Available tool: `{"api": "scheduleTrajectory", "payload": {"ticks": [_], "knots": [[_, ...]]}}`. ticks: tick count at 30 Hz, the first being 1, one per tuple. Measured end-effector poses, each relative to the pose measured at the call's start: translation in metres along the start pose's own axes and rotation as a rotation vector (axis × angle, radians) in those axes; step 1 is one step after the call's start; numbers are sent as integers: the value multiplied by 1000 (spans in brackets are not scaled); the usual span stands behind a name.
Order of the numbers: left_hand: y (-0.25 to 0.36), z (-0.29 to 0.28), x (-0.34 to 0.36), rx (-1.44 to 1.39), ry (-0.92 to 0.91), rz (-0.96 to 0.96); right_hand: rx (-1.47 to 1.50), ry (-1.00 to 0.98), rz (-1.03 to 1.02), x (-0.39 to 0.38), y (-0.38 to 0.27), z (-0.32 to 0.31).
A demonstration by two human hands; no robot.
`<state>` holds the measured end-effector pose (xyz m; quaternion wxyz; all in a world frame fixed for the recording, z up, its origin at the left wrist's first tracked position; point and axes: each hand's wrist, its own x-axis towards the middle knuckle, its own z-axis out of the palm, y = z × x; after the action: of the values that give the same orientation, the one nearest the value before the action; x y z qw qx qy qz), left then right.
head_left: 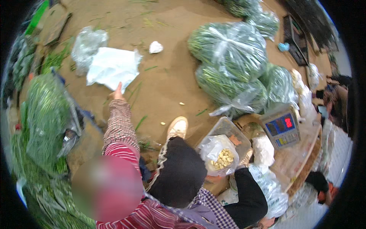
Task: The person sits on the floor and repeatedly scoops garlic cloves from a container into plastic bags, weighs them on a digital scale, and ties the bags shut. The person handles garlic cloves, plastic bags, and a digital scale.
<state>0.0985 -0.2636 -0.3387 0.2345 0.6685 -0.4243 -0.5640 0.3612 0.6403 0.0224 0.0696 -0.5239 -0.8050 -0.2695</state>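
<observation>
My left hand [117, 91], at the end of a checked sleeve, grips the near edge of a white plastic sheet or bag [113, 65]. A crumpled clear bag [87, 45] lies just beyond it. A bit of skin, apparently my right hand [265, 222], shows at the lower edge beside my black-trousered leg; its fingers and anything held are unclear. Beside that leg, a clear plastic tub [207, 133] holds a bag of pale peeled cloves or pieces [223, 159]. A large blurred patch covers red cloth at lower left.
Large bags of greens [228, 49] lie at upper right, more greens [45, 126] along the left. A digital scale [280, 128] stands on a board by white bags. Black crates [295, 40] lie farther back. Other people [335, 101] are at the right edge.
</observation>
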Motion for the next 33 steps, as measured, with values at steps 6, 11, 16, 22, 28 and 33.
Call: {"api": "scheduleTrajectory", "payload": {"ticks": [6,11,16,22,28,33], "knots": [[61,38,-87,-242,-185,8,424,155,-121,-39,-23,-59],[143,48,-319,-366,-962,474,1179,-171,-269,-77,-126,-166],[134,-40,-604,244,-1682,1776,1470,-177,-800,-94,-151,-253],[3,-114,-809,-53,-2829,1775,1990,-398,-59,-41,-39,-204],[-95,-154,-917,-37,-2486,2216,1666,899,304,37,118,-138],[-182,-125,-902,595,-2259,2469,1113,386,320,56,95,14]]}}
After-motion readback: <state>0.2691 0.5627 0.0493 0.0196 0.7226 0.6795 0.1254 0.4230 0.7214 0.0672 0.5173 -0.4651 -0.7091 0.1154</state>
